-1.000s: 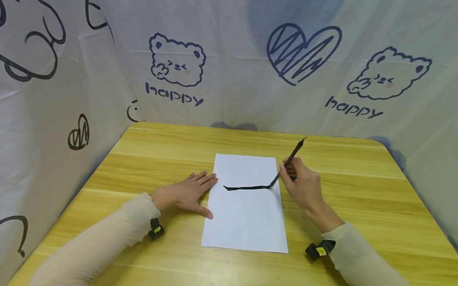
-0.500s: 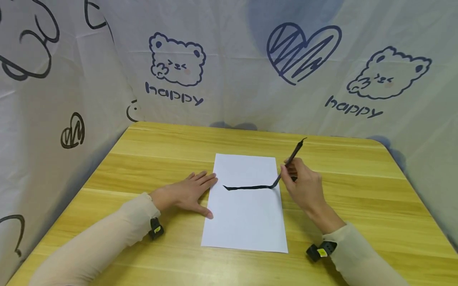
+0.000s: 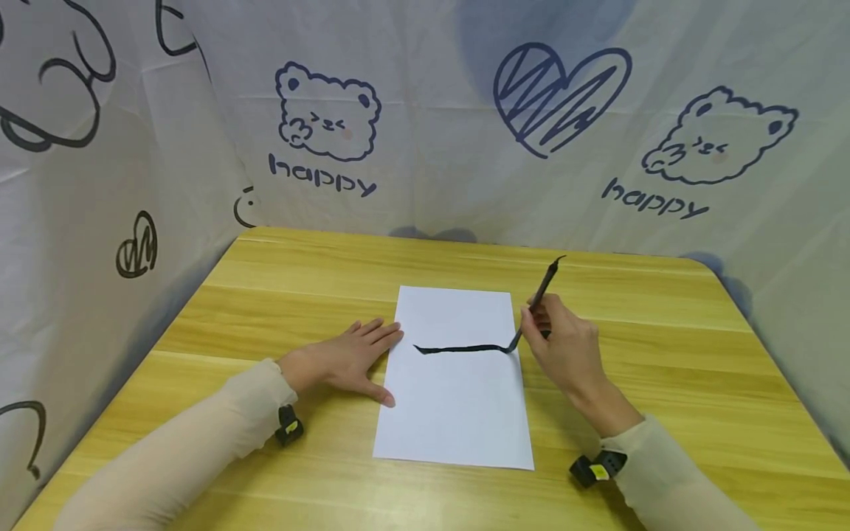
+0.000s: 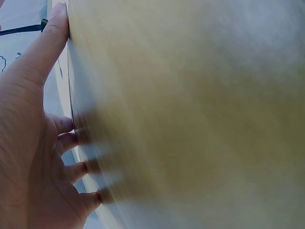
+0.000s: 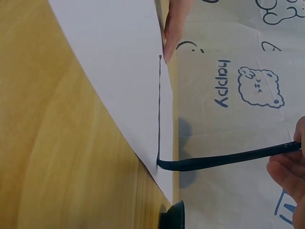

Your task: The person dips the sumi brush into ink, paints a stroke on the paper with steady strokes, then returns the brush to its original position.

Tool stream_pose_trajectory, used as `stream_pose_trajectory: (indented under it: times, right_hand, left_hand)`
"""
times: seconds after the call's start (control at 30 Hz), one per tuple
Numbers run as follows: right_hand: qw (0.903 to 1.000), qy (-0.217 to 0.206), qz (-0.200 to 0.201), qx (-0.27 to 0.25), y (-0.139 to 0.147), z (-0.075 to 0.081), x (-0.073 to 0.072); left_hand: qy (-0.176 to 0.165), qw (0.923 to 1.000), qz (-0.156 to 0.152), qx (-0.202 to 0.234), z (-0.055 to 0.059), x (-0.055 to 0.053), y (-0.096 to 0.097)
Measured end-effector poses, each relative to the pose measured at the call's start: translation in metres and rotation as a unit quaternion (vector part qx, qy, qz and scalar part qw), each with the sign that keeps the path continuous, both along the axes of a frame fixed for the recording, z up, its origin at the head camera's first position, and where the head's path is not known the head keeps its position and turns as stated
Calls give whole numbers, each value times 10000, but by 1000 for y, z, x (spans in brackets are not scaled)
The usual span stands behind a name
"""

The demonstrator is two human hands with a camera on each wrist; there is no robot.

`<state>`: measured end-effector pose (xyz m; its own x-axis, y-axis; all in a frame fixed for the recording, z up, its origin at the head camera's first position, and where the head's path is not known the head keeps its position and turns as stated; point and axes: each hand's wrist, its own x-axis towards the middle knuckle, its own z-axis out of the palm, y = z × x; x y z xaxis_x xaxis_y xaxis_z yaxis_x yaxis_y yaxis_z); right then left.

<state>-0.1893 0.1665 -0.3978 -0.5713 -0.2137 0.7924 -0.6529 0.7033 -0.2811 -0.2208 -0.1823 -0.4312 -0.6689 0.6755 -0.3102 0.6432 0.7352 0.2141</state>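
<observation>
A white sheet of paper [image 3: 451, 413] lies on the wooden table, crossed by a black, nearly horizontal line [image 3: 458, 349]. My right hand [image 3: 567, 350] pinches a dark writing brush [image 3: 544, 286] between thumb and fingers, its handle leaning up and right. In the right wrist view the bent bristles of the brush [image 5: 186, 164] meet the paper at the line's right end. My left hand [image 3: 345, 361] lies spread at the left edge, fingertips and thumb at the paper. The left wrist view shows its fingers extended against the tabletop.
A small dark object [image 5: 174, 217] stands beside the paper, mostly hidden behind my right hand in the head view. White cloth [image 3: 425, 133] with bear and heart drawings hangs behind and along the left of the table [image 3: 265, 258].
The brush has moved slightly right with my right hand, and the black line has grown longer toward the paper's right edge. My left hand stays in place.
</observation>
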Motion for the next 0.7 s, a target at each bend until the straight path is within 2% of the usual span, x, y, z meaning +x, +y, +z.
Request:
stream_pose_trajectory:
  times: [0.4,0.7]
  right_hand:
    - [9996,-99,-100,243,-1,2,2]
    - [9995,-183,-88,233,-3,4,1]
  left_hand:
    - [12,10000,-16,-24,0,0,0]
    - [31,10000,-3,-52,1,0,1]
